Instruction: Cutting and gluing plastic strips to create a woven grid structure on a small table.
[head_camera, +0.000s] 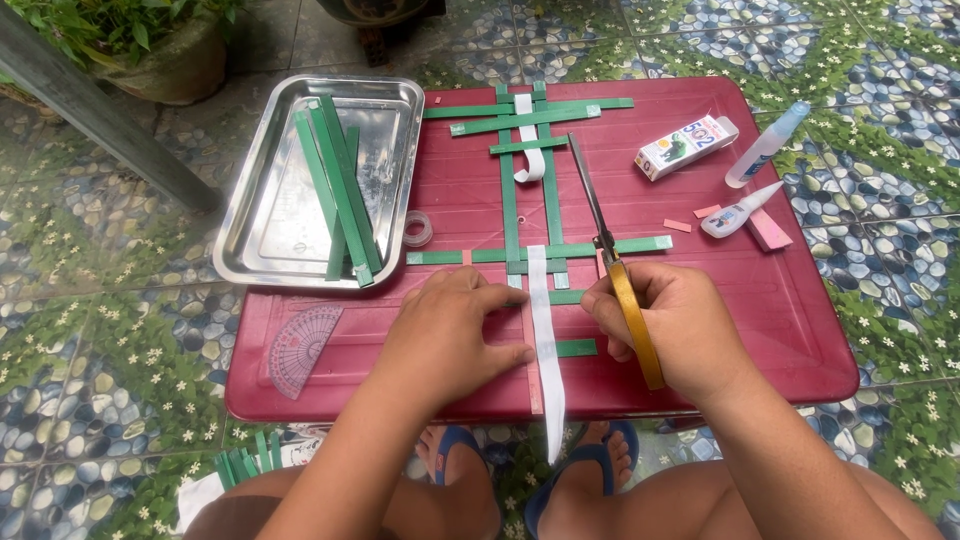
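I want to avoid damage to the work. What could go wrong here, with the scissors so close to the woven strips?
1. The right hand holds the yellow-handled scissors with blades lying over the green paper strip lattice; a slip might nick it.
2. The long white paper strip, pinned by the left hand, overhangs the red plastic table and could crease.

Two glue bottles, one tray, one scissors

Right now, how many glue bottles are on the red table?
2. A larger clear glue bottle lies at the table's far right edge, its tip hanging past the rim. A smaller white glue bottle lies just below it, beside pink scraps. None looks hidden.
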